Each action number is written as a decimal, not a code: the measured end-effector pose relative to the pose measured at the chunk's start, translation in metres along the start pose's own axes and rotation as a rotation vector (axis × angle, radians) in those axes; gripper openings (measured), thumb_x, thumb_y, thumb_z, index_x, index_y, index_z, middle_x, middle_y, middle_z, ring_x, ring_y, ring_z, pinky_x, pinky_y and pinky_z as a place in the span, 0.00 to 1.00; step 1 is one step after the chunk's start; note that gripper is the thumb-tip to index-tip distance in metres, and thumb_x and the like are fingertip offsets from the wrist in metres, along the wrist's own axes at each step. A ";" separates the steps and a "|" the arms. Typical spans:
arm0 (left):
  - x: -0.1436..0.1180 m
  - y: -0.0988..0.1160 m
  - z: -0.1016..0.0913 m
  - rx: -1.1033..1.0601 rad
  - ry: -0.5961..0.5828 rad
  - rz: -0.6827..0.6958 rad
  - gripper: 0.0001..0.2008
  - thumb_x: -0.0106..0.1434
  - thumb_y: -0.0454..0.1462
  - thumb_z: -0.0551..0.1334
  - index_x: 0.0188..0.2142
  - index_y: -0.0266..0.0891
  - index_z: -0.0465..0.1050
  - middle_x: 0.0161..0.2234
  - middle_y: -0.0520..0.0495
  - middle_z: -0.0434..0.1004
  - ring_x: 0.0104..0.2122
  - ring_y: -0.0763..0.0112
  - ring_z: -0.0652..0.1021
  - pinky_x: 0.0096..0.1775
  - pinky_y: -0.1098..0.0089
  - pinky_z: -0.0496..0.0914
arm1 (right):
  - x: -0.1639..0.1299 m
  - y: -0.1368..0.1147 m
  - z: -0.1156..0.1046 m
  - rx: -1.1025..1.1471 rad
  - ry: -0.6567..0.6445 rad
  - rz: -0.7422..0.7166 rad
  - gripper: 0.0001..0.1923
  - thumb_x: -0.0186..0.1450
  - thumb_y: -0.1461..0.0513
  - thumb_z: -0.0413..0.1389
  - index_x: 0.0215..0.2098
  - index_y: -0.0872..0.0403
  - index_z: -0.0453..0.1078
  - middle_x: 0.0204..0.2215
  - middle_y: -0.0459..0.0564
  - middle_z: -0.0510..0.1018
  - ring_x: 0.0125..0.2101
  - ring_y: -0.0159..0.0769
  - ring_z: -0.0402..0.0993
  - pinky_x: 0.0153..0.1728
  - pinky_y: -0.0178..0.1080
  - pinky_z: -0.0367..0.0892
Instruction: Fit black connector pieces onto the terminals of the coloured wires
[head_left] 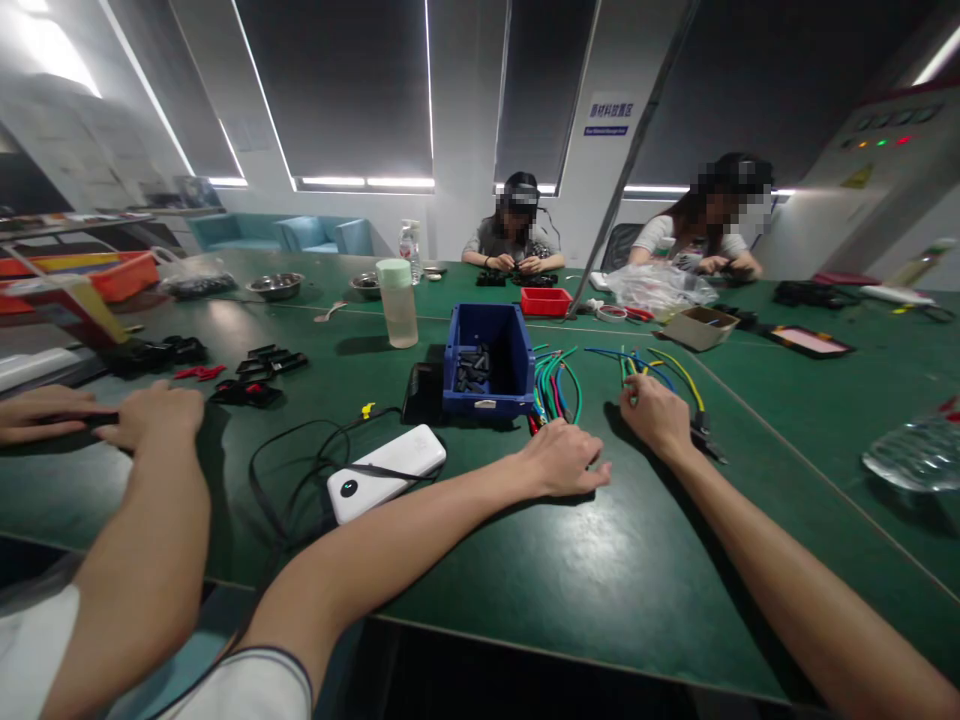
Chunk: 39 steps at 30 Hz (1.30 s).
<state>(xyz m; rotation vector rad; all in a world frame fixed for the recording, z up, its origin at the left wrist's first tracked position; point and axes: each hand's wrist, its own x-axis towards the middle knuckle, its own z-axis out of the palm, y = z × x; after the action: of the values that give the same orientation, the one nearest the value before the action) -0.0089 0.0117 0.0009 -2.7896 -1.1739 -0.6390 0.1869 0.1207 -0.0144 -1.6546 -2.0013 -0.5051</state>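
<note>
My left hand (568, 461) lies low over the green table, palm down, its thumb and fingers apart and nothing visible in it. Just beyond it, a bundle of green, red and blue wires (559, 385) rests beside a blue bin (489, 400) that holds small black parts (474, 368). To the right, my right hand (660, 415) has curled fingers at a second group of coloured wires (679, 375); what its fingertips pinch is hidden. Dark connectors (705, 438) on these wires lie to the right of that hand.
A white power bank (386, 472) with a black cable lies left of my left forearm. Behind it stand a phone (421, 392) and a lidded bottle (397, 305). At left, a co-worker's hands (154, 415) hold a dark item. Two people sit opposite. A water bottle (915, 452) lies at right.
</note>
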 end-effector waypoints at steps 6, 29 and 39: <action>0.000 0.000 0.000 -0.062 -0.055 0.092 0.16 0.58 0.49 0.59 0.28 0.38 0.70 0.28 0.48 0.76 0.34 0.65 0.76 0.39 0.66 0.63 | -0.002 0.000 0.003 0.070 -0.002 -0.054 0.10 0.61 0.60 0.50 0.38 0.53 0.70 0.30 0.50 0.79 0.28 0.38 0.73 0.26 0.35 0.56; 0.001 -0.004 0.001 -0.070 -0.059 0.110 0.07 0.60 0.34 0.56 0.38 0.37 0.71 0.38 0.46 0.73 0.40 0.67 0.72 0.44 0.67 0.64 | -0.003 -0.011 0.000 0.144 -0.281 -0.230 0.13 0.62 0.58 0.48 0.39 0.50 0.72 0.32 0.48 0.79 0.31 0.37 0.75 0.28 0.34 0.58; -0.001 -0.004 0.001 0.002 -0.025 0.067 0.09 0.59 0.31 0.56 0.38 0.37 0.70 0.39 0.45 0.74 0.41 0.64 0.71 0.41 0.65 0.63 | 0.001 -0.015 0.009 0.094 -0.280 -0.201 0.12 0.61 0.59 0.49 0.38 0.52 0.72 0.30 0.51 0.79 0.31 0.40 0.75 0.28 0.36 0.57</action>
<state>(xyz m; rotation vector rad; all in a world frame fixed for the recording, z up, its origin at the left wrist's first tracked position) -0.0119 0.0145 -0.0011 -2.8296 -1.0789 -0.5988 0.1708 0.1239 -0.0205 -1.5453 -2.3710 -0.2527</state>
